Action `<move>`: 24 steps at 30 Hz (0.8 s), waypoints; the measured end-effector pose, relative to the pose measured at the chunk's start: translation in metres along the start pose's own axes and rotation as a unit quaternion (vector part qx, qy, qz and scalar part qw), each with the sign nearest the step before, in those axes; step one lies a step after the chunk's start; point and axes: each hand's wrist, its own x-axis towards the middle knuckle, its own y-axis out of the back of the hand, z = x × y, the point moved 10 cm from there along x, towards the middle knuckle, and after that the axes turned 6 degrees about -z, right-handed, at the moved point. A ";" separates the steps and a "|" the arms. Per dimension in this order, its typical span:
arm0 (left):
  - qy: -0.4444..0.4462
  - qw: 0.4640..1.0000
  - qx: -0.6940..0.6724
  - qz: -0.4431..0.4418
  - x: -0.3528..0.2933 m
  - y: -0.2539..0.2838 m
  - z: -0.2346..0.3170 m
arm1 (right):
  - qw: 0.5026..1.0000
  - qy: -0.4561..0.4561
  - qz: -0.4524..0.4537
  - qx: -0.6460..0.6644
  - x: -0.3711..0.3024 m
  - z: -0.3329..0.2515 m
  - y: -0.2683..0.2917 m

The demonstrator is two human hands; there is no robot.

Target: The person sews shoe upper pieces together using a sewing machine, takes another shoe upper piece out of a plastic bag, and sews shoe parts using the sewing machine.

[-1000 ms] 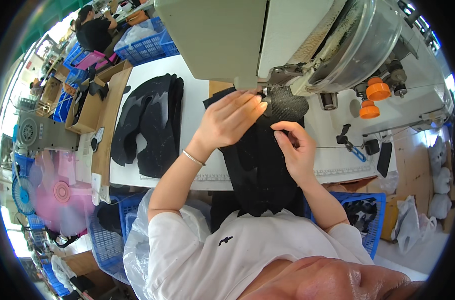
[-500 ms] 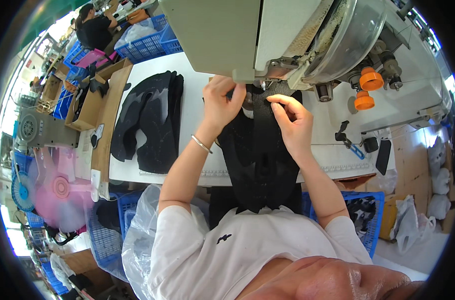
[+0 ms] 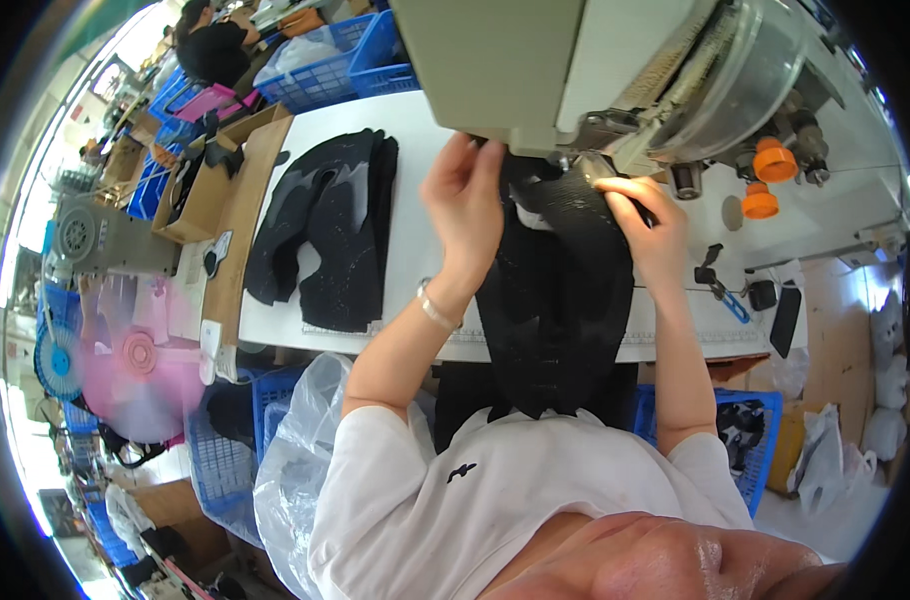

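Observation:
A large black fabric piece [image 3: 560,290] with a cut-out lies on the white table under the sewing machine head [image 3: 495,70] and hangs over the near edge toward my lap. My left hand [image 3: 462,205] is at the piece's far left edge, fingers bent together in a pinch; the tips are partly hidden beside the machine. On the far right side, my right hand [image 3: 650,225] pinches the fabric's edge between thumb and fingers, close to the needle area. That area is mostly hidden by the machine head.
Stacked black fabric pieces [image 3: 325,230] lie to the left on the table. To the right are a blue-handled tool [image 3: 730,300] and orange knobs [image 3: 775,160] on the machine. A pink fan [image 3: 140,350], blue baskets [image 3: 220,460] and a plastic bag [image 3: 300,460] stand at the left; a person [image 3: 213,50] sits far off.
My hands have moved farther apart. The dark mesh strip between them no longer hangs down the middle, and the black piece looks spread wider. The whole view has shifted slightly.

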 end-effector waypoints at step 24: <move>-0.121 0.679 0.711 -0.139 -0.010 0.064 0.053 | 0.987 -0.023 -0.007 -0.160 -0.098 0.033 -0.018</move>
